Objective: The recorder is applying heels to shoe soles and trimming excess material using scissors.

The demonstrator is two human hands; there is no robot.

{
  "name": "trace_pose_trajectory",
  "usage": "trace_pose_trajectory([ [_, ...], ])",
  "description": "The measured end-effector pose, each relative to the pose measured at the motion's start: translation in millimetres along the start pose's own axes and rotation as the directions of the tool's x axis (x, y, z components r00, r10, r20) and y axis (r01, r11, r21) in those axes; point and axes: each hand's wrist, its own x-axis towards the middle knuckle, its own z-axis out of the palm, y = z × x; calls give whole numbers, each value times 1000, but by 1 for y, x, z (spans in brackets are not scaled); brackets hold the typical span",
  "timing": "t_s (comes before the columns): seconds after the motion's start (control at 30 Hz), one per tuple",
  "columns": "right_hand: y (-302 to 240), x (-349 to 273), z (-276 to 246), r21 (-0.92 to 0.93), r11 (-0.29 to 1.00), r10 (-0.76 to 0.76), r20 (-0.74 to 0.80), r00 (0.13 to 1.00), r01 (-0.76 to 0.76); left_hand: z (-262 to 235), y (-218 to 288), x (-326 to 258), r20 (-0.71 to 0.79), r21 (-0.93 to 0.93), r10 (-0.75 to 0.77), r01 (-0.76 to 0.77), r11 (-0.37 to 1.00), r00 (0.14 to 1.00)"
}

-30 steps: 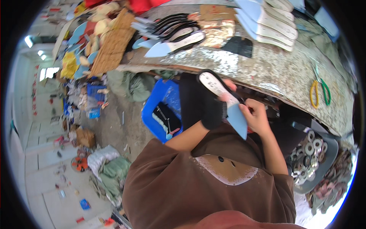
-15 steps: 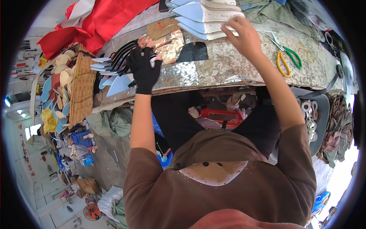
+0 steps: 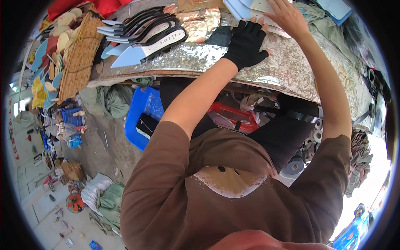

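Insoles, white with blue ends, stacked on far side of table, right of centre. Left hand, black fingerless glove: fingers spread, nothing grasped, tips beside stack; contact not certain. Right hand, bare, reaches over same stack, fingers extended; cannot tell whether gripping. Second pile, black-edged insoles, lies left. Blue tub near left, below table edge.

Small dark digits mark a white insole; red characters on the far wall are too small to read.
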Motion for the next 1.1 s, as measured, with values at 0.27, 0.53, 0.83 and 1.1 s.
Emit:
trace_pose_trajectory([
  [0.27, 17, -2, 2, -170, 968, -173, 76, 982, 184, -3, 7, 1, -30, 6, -16, 16, 1000, 999],
  [0.53, 40, -12, 33, -64, 985, -172, -215, 961, 161, -6, 8, 7, -8, -185, 28, -29, 982, 1000],
  [0.83, 44, 7, 5, 16, 992, -127, 33, 991, 127, 4, 7, 8, -100, -11, -151, 151, 988, 983],
  [1.1, 88, -17, 31, 229, 962, -117, -147, 982, 149, -5, 8, 15, -109, 39, -84, 89, 995, 990],
])
